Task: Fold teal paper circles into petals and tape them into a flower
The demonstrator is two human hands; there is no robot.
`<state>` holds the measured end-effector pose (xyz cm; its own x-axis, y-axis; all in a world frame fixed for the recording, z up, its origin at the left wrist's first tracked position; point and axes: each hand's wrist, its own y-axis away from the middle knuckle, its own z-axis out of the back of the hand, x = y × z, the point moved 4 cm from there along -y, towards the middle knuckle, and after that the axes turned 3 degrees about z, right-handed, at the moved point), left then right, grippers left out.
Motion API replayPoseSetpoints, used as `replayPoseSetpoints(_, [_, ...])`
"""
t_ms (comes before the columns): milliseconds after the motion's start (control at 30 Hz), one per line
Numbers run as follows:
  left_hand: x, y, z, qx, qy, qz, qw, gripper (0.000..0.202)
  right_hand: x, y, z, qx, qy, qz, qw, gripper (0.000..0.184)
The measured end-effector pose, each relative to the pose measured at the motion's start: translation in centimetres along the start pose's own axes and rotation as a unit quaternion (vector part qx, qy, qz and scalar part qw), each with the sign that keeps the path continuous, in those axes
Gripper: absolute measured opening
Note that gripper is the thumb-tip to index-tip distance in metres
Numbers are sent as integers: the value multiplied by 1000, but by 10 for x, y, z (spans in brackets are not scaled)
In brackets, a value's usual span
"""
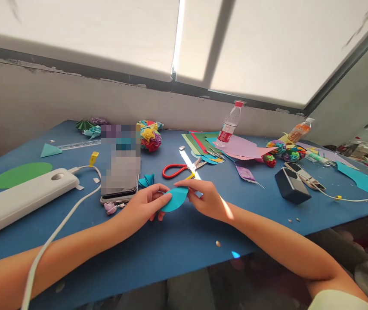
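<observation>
Between my two hands is a leaf-shaped piece of turquoise paper [176, 200], held above the table near its front edge. My left hand [149, 200] pinches the paper's left end, thumb on top and fingers behind. At the other end, my right hand [206, 198] grips the tip between thumb and fingers. Just beyond the hands lie red-handled scissors [174, 171] with their blades pointing right. A folded dark-teal paper piece [146, 181] rests behind my left hand, beside a phone [121, 189] whose screen is blurred out.
A white power strip [25, 200] and its cable [70, 215] lie at left, the cable crossing my left forearm. Coloured paper sheets [242, 147], a bottle [230, 125] and paper flower balls [150, 137] stand farther back. A dark box [292, 185] sits at right on the blue table [177, 258].
</observation>
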<state>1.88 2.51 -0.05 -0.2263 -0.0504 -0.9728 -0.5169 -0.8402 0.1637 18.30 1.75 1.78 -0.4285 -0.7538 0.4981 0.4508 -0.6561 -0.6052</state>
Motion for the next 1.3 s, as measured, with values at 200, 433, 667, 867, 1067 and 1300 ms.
replayPoseSetpoints(200, [-2,3,1,8,-37,-16,999,33,12,0,-1,46,89,148,984,33])
replayPoseSetpoints(433, [-2,6,-1,45,-36,-21,998,32,26,2,-1,48,189,248,949,29])
replayPoseSetpoints(667, [-6,10,-5,50,-10,-28,998,27,27,5,-3,36,223,286,931,25])
replayPoseSetpoints(867, [-3,10,-5,61,8,-20,998,25,21,3,-11,12,182,249,951,21])
replayPoseSetpoints(1067, [1,5,0,38,8,-2,999,28,15,2,-14,-9,222,321,920,22])
replayPoseSetpoints(1300, [5,0,-7,-16,-12,23,1000,33,13,-1,-14,-13,266,294,918,24])
